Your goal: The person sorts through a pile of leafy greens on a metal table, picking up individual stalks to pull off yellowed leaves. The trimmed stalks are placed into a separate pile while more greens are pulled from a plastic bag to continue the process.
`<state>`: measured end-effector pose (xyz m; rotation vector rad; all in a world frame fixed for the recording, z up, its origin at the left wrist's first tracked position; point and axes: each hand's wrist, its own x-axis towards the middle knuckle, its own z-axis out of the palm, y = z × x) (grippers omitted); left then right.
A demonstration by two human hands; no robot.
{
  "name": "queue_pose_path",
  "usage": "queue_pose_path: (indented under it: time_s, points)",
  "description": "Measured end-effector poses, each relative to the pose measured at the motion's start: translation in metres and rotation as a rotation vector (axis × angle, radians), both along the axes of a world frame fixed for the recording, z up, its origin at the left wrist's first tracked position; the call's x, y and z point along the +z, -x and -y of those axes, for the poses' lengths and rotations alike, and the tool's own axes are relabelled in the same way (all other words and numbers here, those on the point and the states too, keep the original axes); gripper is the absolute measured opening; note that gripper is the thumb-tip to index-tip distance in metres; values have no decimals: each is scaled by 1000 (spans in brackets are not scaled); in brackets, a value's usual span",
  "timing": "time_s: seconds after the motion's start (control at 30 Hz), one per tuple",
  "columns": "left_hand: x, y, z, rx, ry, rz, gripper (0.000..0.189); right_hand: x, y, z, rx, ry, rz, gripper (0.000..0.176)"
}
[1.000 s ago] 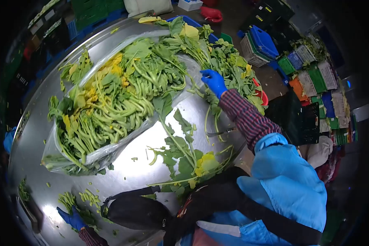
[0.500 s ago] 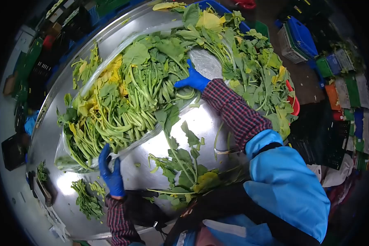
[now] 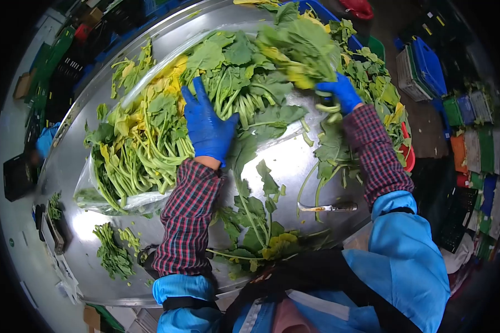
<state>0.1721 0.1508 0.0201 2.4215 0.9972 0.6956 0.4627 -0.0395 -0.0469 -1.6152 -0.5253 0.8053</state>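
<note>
Two hands in blue gloves work over a metal table point(image 3: 78, 191) heaped with leafy greens. The left hand point(image 3: 209, 127) has its fingers and thumb spread wide over the bagged greens point(image 3: 150, 161); what lies under its palm is hidden. The right hand point(image 3: 340, 93) is curled closed around the stem end of a leafy bunch point(image 3: 301, 53), whose green and yellow leaves, blurred, reach up and to the left of the glove, above the far end of the clear plastic bag point(image 3: 144, 201). Cut stem ends show just below the fingers. Beyond that hand, a broad pile of leaves point(image 3: 380, 83) runs along the table's right side, beside a red tub point(image 3: 409, 152). A knife point(image 3: 340, 207) with a curved blade lies on the metal below the right hand, near some loose stalks point(image 3: 255, 213). At lower left, a small bundle point(image 3: 114, 252) rests next to short cut pieces point(image 3: 129, 238)
</note>
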Motion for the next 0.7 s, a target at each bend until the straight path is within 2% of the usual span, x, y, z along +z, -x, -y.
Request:
queue_pose_path:
  time_s: [0.03, 0.07, 0.13, 0.17, 0.2, 0.23, 0.27, 0.3, 0.33, 0.37, 0.4, 0.47, 0.53, 0.6, 0.63, 0.7]
  points:
    - [-3, 7, -5, 56, -21, -39, 94, -11, -18, 10, -7, 76, 200, 59]
    - [-4, 14, -11, 65, -18, -40, 94, -6, -13, 7, 3, 78, 200, 59]
    - [-7, 28, -24, 54, 351, -51, 87, 18, 10, -4, -198, 196, 1177, 68]
    - [-19, 28, -27, 85, 301, 59, 76, 28, 43, -19, -142, 71, 889, 68]
    - [-28, 30, -32, 85, 299, 57, 76, 45, 81, -36, 40, -104, 496, 61]
    - [-34, 31, -38, 88, 368, 143, 73, 49, 114, -49, 138, -6, 342, 54]
    - [-35, 31, -41, 91, 438, 229, 69, 58, 148, -60, 158, -65, -89, 57]
    - [-23, 33, -36, 110, 558, 311, 63, 9, 152, -81, 144, 105, 100, 65]
    - [-26, 34, -39, 108, 551, 307, 63, 16, 171, -91, 132, -6, 25, 74]
    - [-34, 37, -44, 108, 626, 380, 62, 11, 184, -101, -25, 101, 220, 82]
    - [-38, 38, -47, 105, 701, 454, 61, -3, 189, -111, -28, 96, 218, 82]
    - [-28, 37, -42, 109, 737, 468, 57, -31, 194, -128, -192, 115, 323, 88]
    - [-17, 34, -32, 195, 1014, 660, 52, -5, 201, -119, -282, 221, 394, 90]
    - [-25, 41, -39, 151, 1138, 766, 38, 5, 182, -105, -168, 100, 621, 82]
    - [-29, 47, -48, 161, 1204, 773, 34, 13, 168, -100, -112, 199, 787, 82]
    - [-39, 58, -65, 107, 1346, 836, 26, 10, 136, -100, -128, 302, 763, 82]
